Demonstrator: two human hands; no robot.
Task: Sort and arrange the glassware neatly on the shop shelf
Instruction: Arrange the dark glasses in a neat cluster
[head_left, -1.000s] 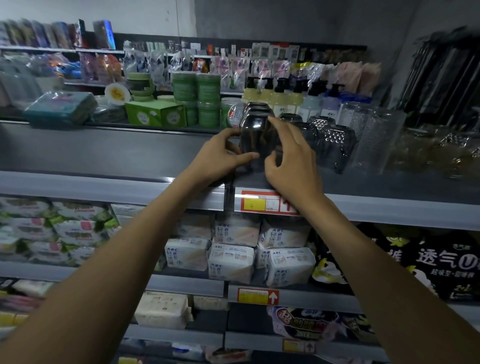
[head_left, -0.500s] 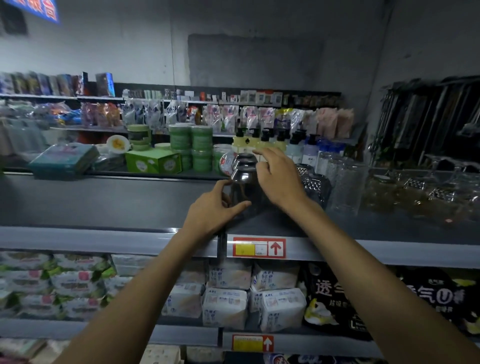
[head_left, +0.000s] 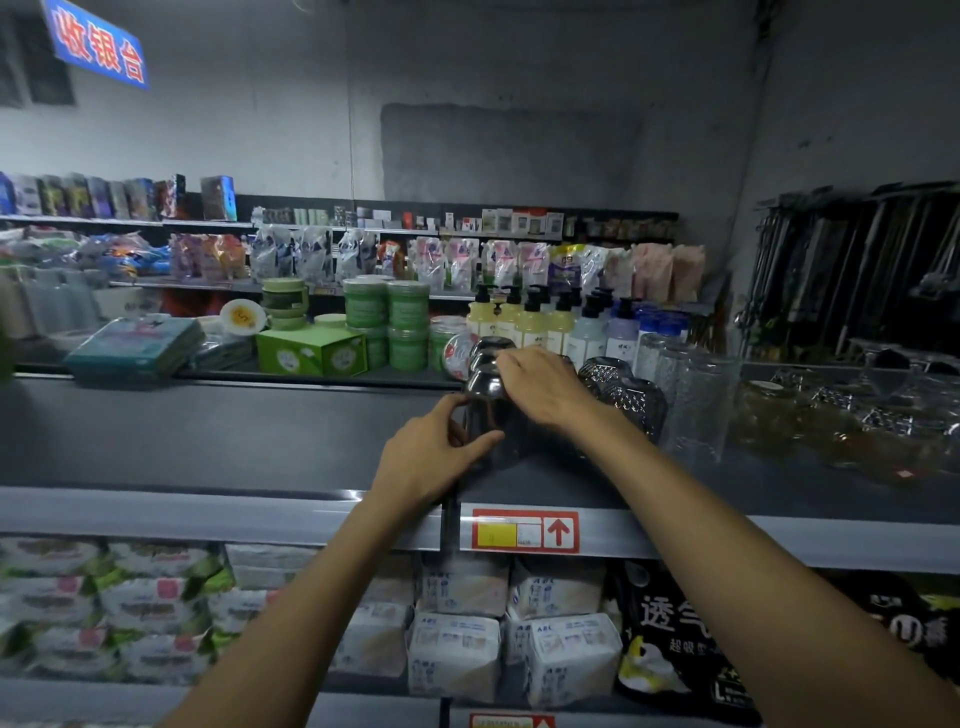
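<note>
Gripping dark glass stack (head_left: 487, 434), left hand (head_left: 427, 457) curled round base, right hand (head_left: 545, 391) clasping top

This is a shop. Long metal shelves (head_left: 208, 436) run in tiers, and a red price tag (head_left: 524, 530) is fixed to the front rail. Stock stands in multiples: green jars (head_left: 387, 309), pump bottles (head_left: 535, 325), pouches (head_left: 431, 260) on the shelving behind, white packs (head_left: 457, 654) stacked below and glasses (head_left: 691, 400) in rows. A blue sign (head_left: 96, 49) with red Chinese characters hangs on the wall (head_left: 519, 78).
</note>
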